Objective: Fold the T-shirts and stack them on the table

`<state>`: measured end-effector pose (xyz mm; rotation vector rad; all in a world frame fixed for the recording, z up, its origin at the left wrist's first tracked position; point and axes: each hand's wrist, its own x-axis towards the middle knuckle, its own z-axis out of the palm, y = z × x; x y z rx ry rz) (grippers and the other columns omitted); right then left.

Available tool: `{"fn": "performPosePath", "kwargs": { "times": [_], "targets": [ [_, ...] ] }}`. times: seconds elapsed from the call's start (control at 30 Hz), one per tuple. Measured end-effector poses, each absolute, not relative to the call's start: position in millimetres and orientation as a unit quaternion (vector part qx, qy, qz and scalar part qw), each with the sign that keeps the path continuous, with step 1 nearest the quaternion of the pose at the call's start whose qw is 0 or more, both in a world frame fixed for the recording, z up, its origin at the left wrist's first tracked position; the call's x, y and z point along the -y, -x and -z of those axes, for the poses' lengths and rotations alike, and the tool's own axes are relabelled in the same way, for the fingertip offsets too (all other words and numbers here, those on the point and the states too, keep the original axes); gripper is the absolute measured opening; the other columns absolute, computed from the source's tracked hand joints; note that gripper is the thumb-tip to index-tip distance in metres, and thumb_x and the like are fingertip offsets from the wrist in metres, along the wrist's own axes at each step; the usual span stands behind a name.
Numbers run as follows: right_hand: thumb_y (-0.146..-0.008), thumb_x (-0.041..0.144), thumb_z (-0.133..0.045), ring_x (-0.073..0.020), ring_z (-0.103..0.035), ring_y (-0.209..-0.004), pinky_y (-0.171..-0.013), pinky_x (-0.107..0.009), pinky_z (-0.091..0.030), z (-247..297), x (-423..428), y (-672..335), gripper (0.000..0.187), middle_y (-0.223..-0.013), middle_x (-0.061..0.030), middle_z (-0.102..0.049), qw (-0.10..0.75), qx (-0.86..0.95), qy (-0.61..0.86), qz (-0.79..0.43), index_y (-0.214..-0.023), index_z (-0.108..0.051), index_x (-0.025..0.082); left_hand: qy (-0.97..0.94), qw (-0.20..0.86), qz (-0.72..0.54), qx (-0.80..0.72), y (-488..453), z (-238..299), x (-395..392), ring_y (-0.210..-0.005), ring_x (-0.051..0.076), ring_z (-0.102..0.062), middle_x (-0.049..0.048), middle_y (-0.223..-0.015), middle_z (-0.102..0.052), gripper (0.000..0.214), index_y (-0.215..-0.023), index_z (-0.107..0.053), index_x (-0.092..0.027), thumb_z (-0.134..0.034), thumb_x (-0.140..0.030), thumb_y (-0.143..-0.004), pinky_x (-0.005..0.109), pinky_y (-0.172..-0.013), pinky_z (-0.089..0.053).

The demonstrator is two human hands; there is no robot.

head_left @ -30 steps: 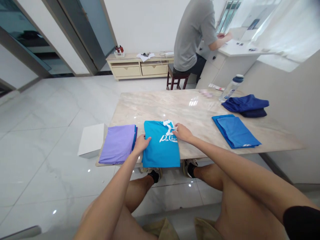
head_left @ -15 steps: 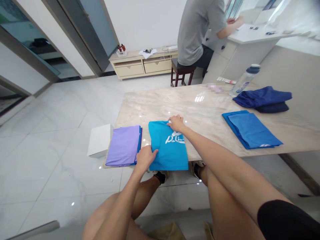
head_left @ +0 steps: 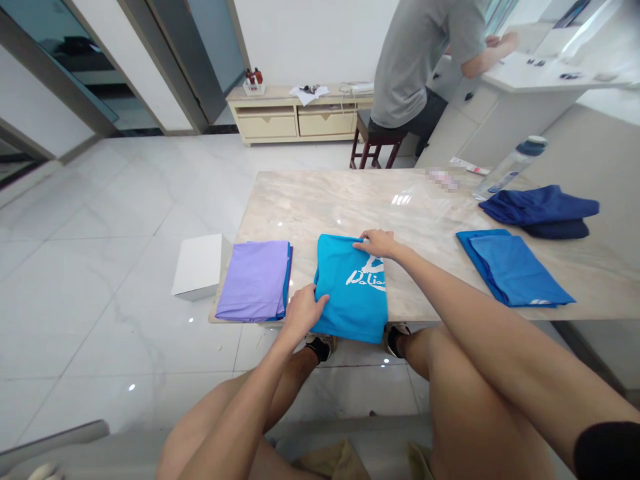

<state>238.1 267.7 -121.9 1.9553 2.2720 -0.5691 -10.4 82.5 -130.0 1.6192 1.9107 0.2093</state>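
Note:
A folded turquoise T-shirt (head_left: 350, 307) with white lettering lies at the near edge of the marble table (head_left: 320, 207), its front end hanging over the edge. My left hand (head_left: 305, 312) grips its near left edge, fingers curled on the cloth. My right hand (head_left: 376, 242) pinches the shirt's far edge. A folded lilac garment (head_left: 255, 279) over a blue one lies just left of it.
A folded blue shirt (head_left: 513, 272) and a dark blue pile (head_left: 540, 208) lie on the table's right side, with a water bottle (head_left: 510, 168) behind. A white box (head_left: 199, 265) sits on the floor at the left. A person in a grey shirt (head_left: 420, 57) sits at a far counter.
My left hand slid down the shirt's left edge toward me. My right hand moved to the shirt's far edge. The view shifted left, so everything sits further right.

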Motion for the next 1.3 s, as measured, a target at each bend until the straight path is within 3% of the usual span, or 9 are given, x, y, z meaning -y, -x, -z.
{"fn": "performPosePath", "kwargs": {
  "times": [0.2,0.33,0.43,0.57,0.7,0.87,0.97,1.13,1.3],
  "targets": [
    [-0.103,0.055,-0.072,-0.0379,-0.063,-0.143,-0.126,-0.055,-0.035,132.0,-264.8,-185.3,0.056,-0.150,-0.0180,-0.071,-0.031,-0.739,-0.632,0.231,-0.147,-0.070,0.020,-0.643,0.289,-0.113,-0.700,1.0,122.6,-77.4,-0.120,0.038,-0.074,0.0181,-0.124,-0.080,0.028,-0.123,-0.070,-0.020,-0.065,-0.041,-0.106,0.037,-0.090,-0.049],
    [-0.103,0.053,-0.074,-0.0338,-0.072,-0.129,-0.114,-0.043,-0.049,140.5,-265.7,-166.6,0.041,-0.135,-0.0143,-0.079,-0.083,-0.696,-0.651,0.291,-0.126,-0.080,0.019,-0.612,0.319,-0.128,-0.712,-8.2,129.9,-72.8,-0.125,0.037,-0.073,0.0204,-0.129,-0.078,0.035,-0.136,-0.064,-0.016,-0.060,-0.039,-0.109,0.037,-0.092,-0.050],
    [-0.105,0.040,-0.071,-0.0293,-0.076,-0.116,-0.105,-0.035,-0.054,141.5,-270.6,-170.1,0.029,-0.123,-0.0146,-0.082,-0.108,-0.692,-0.645,0.305,-0.112,-0.082,0.015,-0.583,0.355,-0.132,-0.719,-8.4,136.9,-74.0,-0.125,0.035,-0.073,0.0206,-0.130,-0.079,0.031,-0.125,-0.070,-0.015,-0.069,-0.038,-0.105,0.035,-0.094,-0.051],
    [-0.102,0.024,-0.069,-0.0252,-0.073,-0.120,-0.105,-0.030,-0.053,136.4,-279.6,-183.0,0.025,-0.132,-0.0136,-0.080,-0.136,-0.700,-0.634,0.300,-0.122,-0.080,0.015,-0.566,0.405,-0.136,-0.706,-4.1,140.2,-77.9,-0.113,0.036,-0.078,0.0201,-0.117,-0.082,0.028,-0.106,-0.077,-0.014,-0.074,-0.042,-0.101,0.036,-0.091,-0.054],
    [-0.100,0.023,-0.067,-0.0216,-0.074,-0.095,-0.086,-0.026,-0.055,132.9,-283.3,-194.8,0.019,-0.105,-0.0079,-0.083,-0.131,-0.701,-0.618,0.329,-0.104,-0.083,0.013,-0.576,0.433,-0.219,-0.657,-5.4,142.5,-76.7,-0.125,0.035,-0.075,0.0179,-0.130,-0.081,0.030,-0.122,-0.078,-0.015,-0.072,-0.037,-0.102,0.039,-0.104,-0.055],
    [-0.100,0.047,-0.070,-0.0191,-0.066,-0.076,-0.069,-0.025,-0.050,134.0,-280.1,-199.0,0.039,-0.077,-0.0037,-0.075,-0.133,-0.698,-0.611,0.348,-0.084,-0.079,0.013,-0.567,0.454,-0.279,-0.628,-8.7,150.2,-74.5,-0.130,0.035,-0.073,0.0171,-0.136,-0.079,0.035,-0.129,-0.076,-0.016,-0.073,-0.033,-0.099,0.043,-0.112,-0.055],
    [-0.105,0.042,-0.064,-0.0207,-0.072,-0.086,-0.078,-0.025,-0.054,137.1,-277.9,-189.4,0.035,-0.090,-0.0040,-0.081,-0.118,-0.721,-0.604,0.317,-0.098,-0.083,0.014,-0.554,0.459,-0.283,-0.635,-6.0,155.3,-73.8,-0.124,0.035,-0.075,0.0164,-0.132,-0.081,0.035,-0.127,-0.077,-0.017,-0.077,-0.034,-0.096,0.043,-0.109,-0.057],
    [-0.104,0.026,-0.065,-0.0268,-0.069,-0.134,-0.114,-0.032,-0.050,142.6,-275.3,-170.9,0.034,-0.144,-0.0111,-0.076,-0.110,-0.743,-0.601,0.272,-0.134,-0.078,0.018,-0.576,0.398,-0.192,-0.688,8.9,157.5,-70.8,-0.123,0.034,-0.076,0.0187,-0.130,-0.080,0.030,-0.126,-0.075,-0.015,-0.074,-0.028,-0.099,0.039,-0.102,-0.056],
    [-0.109,0.054,-0.063,-0.0345,-0.069,-0.134,-0.117,-0.046,-0.050,131.4,-277.1,-202.0,0.051,-0.143,-0.0165,-0.076,-0.036,-0.766,-0.601,0.223,-0.146,-0.070,0.020,-0.610,0.354,-0.101,-0.702,25.7,150.5,-73.6,-0.116,0.031,-0.077,0.0164,-0.118,-0.083,0.021,-0.115,-0.075,-0.016,-0.070,-0.033,-0.104,0.032,-0.090,-0.053]
  ]
}}
